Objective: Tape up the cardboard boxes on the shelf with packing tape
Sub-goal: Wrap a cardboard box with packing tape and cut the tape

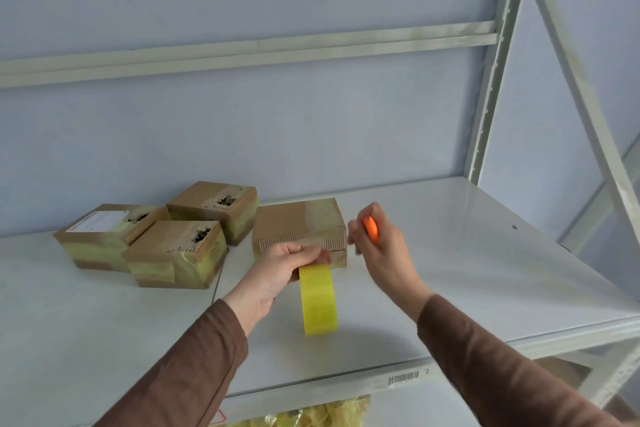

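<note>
A brown cardboard box (298,222) sits mid-shelf, with clear tape over its right end. My left hand (280,270) pinches the top of a yellow packing tape roll (318,298) in front of the box's near face; the roll hangs down from my fingers. My right hand (384,250) is just right of the box and grips an orange cutter (371,228). Three taped boxes stand to the left: one at the back (216,208), one far left with a white label (104,236), one in front (176,253).
The white shelf board (467,253) stretches bare to the right of the boxes. A grey upright post (491,80) and a diagonal brace rise at the right. A barcode label (403,378) marks the front edge. Yellow plastic (311,412) shows on the level below.
</note>
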Demonstrator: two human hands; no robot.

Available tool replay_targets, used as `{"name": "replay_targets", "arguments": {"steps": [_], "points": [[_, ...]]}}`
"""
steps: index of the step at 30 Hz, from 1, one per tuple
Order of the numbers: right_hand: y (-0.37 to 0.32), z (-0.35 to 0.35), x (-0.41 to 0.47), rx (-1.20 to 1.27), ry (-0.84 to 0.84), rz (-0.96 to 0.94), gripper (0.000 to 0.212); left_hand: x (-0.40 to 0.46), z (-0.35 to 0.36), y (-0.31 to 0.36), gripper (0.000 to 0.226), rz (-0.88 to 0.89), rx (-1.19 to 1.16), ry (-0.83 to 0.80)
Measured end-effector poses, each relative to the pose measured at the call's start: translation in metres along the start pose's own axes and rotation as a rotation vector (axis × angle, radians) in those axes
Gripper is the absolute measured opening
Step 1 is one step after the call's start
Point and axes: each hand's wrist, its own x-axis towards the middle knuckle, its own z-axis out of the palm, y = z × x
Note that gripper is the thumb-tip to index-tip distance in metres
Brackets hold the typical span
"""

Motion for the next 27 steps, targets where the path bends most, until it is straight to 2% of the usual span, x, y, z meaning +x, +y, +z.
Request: {"name": "replay_targets", "arguments": {"steps": [1, 2, 4, 5, 7, 9, 11, 13, 16, 19, 24, 27], "points": [[-0.004, -0.002, -0.017, 0.109, -0.081, 0.007, 0.008, 0.004, 0.003, 0.003, 0.018, 0.015, -0.025, 0.018], [-0.009, -0.003, -0.035, 0.195, -0.171, 0.024, 0.011, 0.008, 0.005, 0.006, 0.019, 0.024, -0.05, 0.028], [-0.018, -0.004, -0.063, 0.263, -0.321, 0.043, 0.041, 0.014, 0.012, 0.011, 0.02, 0.027, -0.086, 0.025], [-0.02, -0.003, -0.071, 0.261, -0.348, 0.045, 0.053, 0.017, 0.015, 0.013, 0.018, 0.029, -0.072, 0.018], [-0.024, -0.006, -0.076, 0.237, -0.301, 0.073, 0.061, 0.025, 0.024, 0.022, 0.014, 0.051, -0.005, 0.018], [-0.029, -0.014, -0.075, 0.211, -0.242, 0.118, 0.057, 0.04, 0.024, 0.039, 0.012, 0.11, -0.01, 0.103], [-0.034, -0.017, -0.079, 0.21, -0.254, 0.166, 0.041, 0.058, 0.016, 0.059, 0.012, 0.154, -0.011, 0.166], [-0.04, -0.017, -0.083, 0.235, -0.265, 0.235, 0.029, 0.076, 0.009, 0.073, 0.014, 0.163, 0.092, 0.154], [-0.04, -0.014, -0.082, 0.261, -0.245, 0.319, 0.026, 0.106, 0.003, 0.083, 0.02, 0.204, 0.233, 0.192], [-0.038, -0.007, -0.081, 0.28, -0.216, 0.351, 0.009, 0.132, -0.005, 0.088, 0.023, 0.185, 0.344, 0.101], [-0.033, 0.0, -0.067, 0.208, -0.157, 0.36, 0.008, 0.165, -0.014, 0.071, 0.024, 0.113, 0.48, 0.024], [-0.024, 0.002, -0.067, 0.167, -0.154, 0.393, 0.008, 0.177, -0.023, 0.051, 0.022, 0.06, 0.685, 0.038]]}}
